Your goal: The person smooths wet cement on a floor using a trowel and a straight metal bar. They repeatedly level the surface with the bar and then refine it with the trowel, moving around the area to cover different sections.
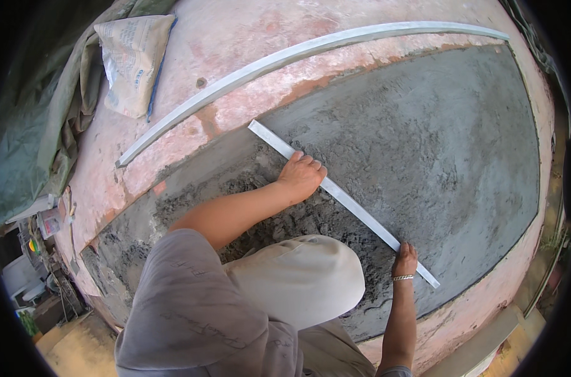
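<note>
A pale metal straightedge (361, 214) lies slantwise across a bed of wet grey mortar (461, 125). Toward its far left end, my left hand (303, 177) grips it from above with fingers curled over the bar. Close to the near right end, my right hand (405, 261) is wrapped round the same bar, a bracelet at the wrist. To the right of the bar the mortar looks fairly smooth, with some rough patches. Between the bar and my knee (304, 279) it is lumpy and dark.
A long metal bar (285, 55) rests on the pinkish floor (222, 25) beyond the mortar's far edge. A whitish woven sack (134, 60) lies at the upper left, beside a draped green tarp (65, 119). Assorted clutter (31, 276) stands at the far left.
</note>
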Tool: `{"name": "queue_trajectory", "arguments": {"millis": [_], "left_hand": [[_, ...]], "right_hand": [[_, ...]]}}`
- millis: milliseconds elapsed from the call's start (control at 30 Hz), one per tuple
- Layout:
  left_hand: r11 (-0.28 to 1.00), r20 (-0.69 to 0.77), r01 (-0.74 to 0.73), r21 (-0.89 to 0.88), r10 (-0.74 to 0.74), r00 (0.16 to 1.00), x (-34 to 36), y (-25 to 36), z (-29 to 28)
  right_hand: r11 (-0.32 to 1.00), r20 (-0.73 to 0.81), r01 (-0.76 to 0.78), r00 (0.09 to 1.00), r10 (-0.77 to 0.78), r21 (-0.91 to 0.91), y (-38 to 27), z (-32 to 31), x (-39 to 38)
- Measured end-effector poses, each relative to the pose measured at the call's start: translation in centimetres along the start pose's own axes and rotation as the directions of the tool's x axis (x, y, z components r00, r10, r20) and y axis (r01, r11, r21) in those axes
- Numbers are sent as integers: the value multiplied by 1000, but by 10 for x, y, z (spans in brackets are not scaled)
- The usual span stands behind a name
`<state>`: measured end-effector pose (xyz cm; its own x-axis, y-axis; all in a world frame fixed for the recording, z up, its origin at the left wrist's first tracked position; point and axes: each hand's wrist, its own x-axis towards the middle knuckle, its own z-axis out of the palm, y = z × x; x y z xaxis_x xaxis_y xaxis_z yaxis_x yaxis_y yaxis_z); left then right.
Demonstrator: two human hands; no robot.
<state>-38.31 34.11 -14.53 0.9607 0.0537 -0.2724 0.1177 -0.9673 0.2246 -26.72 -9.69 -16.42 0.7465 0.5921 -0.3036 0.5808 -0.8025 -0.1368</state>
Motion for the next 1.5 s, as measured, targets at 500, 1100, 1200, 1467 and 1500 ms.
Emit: {"name": "queue_trajectory", "arguments": {"millis": [500,1100,1200,1467,1500], "left_hand": [[996,-229,-82,26,86,970,-52,-29,-37],[982,-52,-188,-17,187,981,280,101,-40],[980,-89,-196,-38,192,977,250,88,-37],[986,-188,-152,-60,139,972,167,55,-18],[988,-204,-146,-55,132,970,157,53,-16]], "right_hand": [[989,-28,109,994,-107,96,-43,-36,-17],[914,-162,-403,900,406,49,126,-16,51],[922,-108,-388,916,387,15,117,-18,43],[957,-88,-290,953,289,2,93,-4,30],[963,-95,-268,959,268,17,90,-3,29]]}}
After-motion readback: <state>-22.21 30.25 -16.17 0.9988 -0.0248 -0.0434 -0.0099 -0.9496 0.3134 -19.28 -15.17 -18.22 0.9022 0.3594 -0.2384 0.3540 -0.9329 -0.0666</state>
